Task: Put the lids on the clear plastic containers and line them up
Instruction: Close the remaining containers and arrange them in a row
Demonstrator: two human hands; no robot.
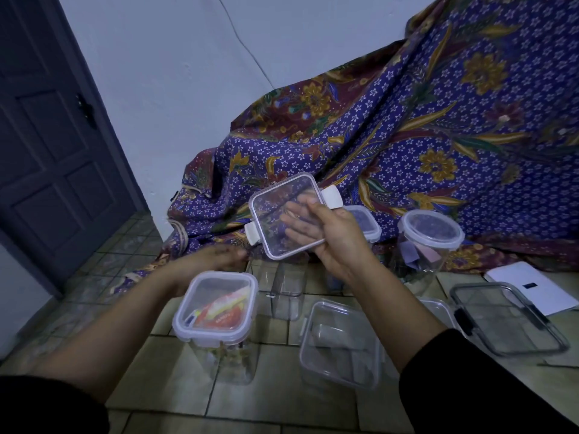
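Three look lidded: red-packet container [216, 305] lower left, round jar [430, 233] and small box [365, 220] right of centre. Right hand [332, 236] pinches the square lid [282, 214] mid-frame over an open container [282, 289]; left hand [219, 258] blurred, fingers unreadable.

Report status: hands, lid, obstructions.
Right hand holds square lid aloft. Left hand at open container below, grip blurred. No obstruction seen between.

A dark grey panelled wooden door [47, 151] stands at the left. Right of the door is a plain white wall [188, 73] with a thin cable [241, 42] trailing down it. Farther right, purple floral batik cloth [438, 136] drapes onto the beige tiled floor [250, 402]. The light is dim.
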